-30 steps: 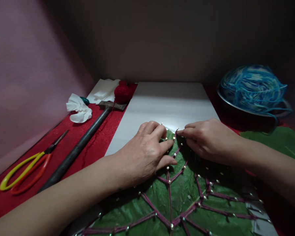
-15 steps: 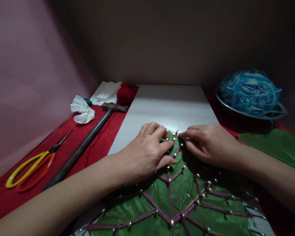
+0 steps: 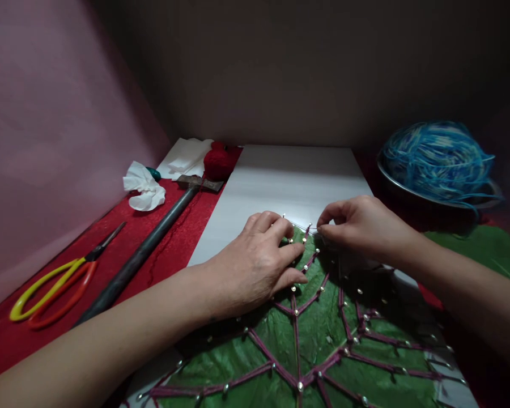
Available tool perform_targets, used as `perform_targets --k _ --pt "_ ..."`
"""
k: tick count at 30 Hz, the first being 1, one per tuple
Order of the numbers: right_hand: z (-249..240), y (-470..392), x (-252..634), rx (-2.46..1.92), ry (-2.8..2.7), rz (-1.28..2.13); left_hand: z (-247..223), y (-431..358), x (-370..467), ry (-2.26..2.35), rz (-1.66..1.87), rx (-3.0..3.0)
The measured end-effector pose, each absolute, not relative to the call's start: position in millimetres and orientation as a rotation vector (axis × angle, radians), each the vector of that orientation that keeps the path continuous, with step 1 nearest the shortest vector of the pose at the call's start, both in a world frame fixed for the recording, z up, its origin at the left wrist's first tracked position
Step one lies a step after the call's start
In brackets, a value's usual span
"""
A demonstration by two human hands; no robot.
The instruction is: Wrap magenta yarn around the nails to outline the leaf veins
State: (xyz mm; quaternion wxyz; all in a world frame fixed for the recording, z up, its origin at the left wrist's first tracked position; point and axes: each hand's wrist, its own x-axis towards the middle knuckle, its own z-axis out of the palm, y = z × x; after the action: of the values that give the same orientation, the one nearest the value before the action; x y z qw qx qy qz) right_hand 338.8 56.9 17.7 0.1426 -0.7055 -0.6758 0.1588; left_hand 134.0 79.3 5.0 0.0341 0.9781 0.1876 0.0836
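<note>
A large green leaf (image 3: pixel 255 351) lies on a white board (image 3: pixel 297 175), with silver nails standing in it and purple thread strung along its veins. My left hand (image 3: pixel 263 260) rests on the leaf's upper part, fingers spread among the nails near the tip. Right of the tip, my right hand (image 3: pixel 348 226) has thumb and forefinger pinched on a thin thread (image 3: pixel 313 228). That thread runs past the top nails, and its colour is hard to make out.
Scissors (image 3: pixel 63 283), a hammer (image 3: pixel 153 243), crumpled tissue (image 3: pixel 142 187) and red yarn (image 3: pixel 218 161) lie on the red cloth (image 3: pixel 106 249) at left. At right, blue yarn (image 3: pixel 440 161) sits in a metal bowl (image 3: pixel 425 195) behind another leaf (image 3: pixel 480 249).
My right hand has lifted slightly and moved to the right, away from the top nail, with its fingertips pinched. My left hand has kept nearly the same place on the leaf.
</note>
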Motion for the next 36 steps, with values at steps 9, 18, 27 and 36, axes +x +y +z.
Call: perform_targets --k 9,18,27,36 --pt "13 88 344 -2.065 -1.868 0.653 1 82 133 0.572 0.331 3.016" --pt "26 84 316 -2.005 -2.232 0.326 4 81 133 0.602 0.39 3.014" --pt "10 38 327 -1.941 -2.38 -0.026 6 83 132 0.635 0.39 2.996" --pt "1 26 323 -1.92 -2.47 -0.306 5 82 131 0.617 0.426 2.997"
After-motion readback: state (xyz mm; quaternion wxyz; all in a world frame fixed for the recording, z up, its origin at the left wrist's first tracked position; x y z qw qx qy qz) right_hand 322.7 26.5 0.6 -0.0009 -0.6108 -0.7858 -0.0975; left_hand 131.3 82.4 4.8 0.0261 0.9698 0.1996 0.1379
